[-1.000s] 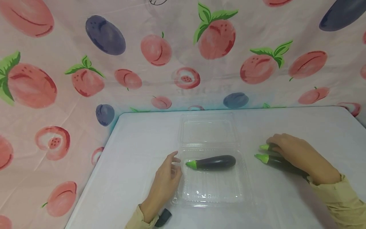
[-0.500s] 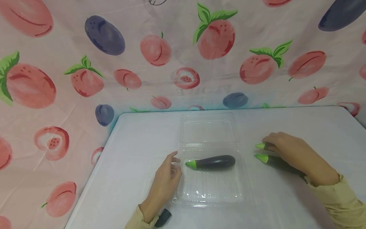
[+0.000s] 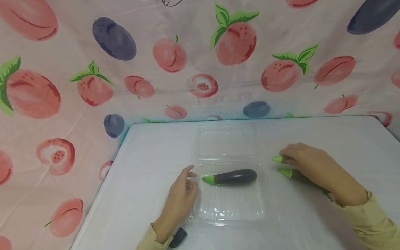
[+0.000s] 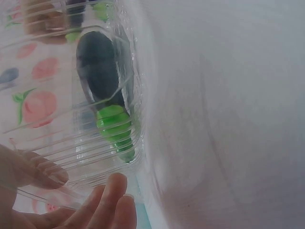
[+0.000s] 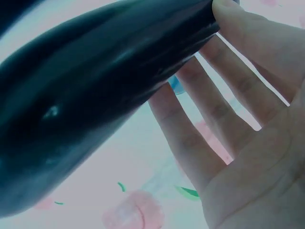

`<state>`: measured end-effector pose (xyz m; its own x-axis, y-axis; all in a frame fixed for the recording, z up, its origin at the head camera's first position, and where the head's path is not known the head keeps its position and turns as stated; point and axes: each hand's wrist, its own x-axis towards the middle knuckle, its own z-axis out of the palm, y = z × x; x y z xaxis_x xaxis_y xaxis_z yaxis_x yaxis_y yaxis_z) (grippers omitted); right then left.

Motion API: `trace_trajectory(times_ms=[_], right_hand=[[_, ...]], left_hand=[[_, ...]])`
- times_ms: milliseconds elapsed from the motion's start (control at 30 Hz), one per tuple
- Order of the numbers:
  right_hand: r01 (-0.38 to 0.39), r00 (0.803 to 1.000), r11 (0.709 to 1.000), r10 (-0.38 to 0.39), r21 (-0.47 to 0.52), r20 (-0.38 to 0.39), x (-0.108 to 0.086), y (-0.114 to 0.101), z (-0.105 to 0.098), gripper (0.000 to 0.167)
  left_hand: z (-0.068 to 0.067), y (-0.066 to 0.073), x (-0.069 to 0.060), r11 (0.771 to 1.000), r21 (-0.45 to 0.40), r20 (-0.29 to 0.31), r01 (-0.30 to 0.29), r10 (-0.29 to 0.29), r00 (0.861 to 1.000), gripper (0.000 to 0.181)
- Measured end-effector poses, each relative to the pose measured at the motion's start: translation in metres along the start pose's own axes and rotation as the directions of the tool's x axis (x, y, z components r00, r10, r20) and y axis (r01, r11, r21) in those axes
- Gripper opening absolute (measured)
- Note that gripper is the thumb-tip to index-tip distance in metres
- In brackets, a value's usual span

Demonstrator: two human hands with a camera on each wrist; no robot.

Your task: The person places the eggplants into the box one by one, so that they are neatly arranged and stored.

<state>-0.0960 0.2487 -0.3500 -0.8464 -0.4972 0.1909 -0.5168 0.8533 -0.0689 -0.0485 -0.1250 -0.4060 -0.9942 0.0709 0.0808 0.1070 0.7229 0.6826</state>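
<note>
My right hand [image 3: 312,168] grips an eggplant [image 5: 109,81] near its green stem end, thumb on one side and fingers on the other, as the right wrist view shows. A second eggplant [image 3: 285,172] lies on the table below that hand, which partly hides it. Another eggplant [image 3: 235,177] rests inside an open clear plastic clamshell container [image 3: 231,208], its green end toward the left. Beside the container's left wall is my left hand [image 3: 182,192], with loosely bent fingers [image 4: 114,191] at the plastic edge. Whether they touch it I cannot tell.
The container's clear lid [image 3: 228,144] lies folded back toward the rear of the white table [image 3: 150,156]. A fruit-print cloth [image 3: 203,62] hangs behind and to the left. A small black object [image 3: 178,238] shows by the left wrist.
My right hand has moved slightly left toward the container, with the gripped eggplant moving along. The left hand, the container and the eggplant inside it stay in place.
</note>
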Motion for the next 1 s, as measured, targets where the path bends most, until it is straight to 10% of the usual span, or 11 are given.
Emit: trace_trajectory(times_ms=[1000], right_hand=[[0.112, 0.993, 0.994, -0.112, -0.007, -0.044, 0.021, -0.042, -0.018, 0.029]], left_hand=[[0.0, 0.0, 0.0, 1.0, -0.004, 0.007, 0.005, -0.005, 1.0, 0.05]])
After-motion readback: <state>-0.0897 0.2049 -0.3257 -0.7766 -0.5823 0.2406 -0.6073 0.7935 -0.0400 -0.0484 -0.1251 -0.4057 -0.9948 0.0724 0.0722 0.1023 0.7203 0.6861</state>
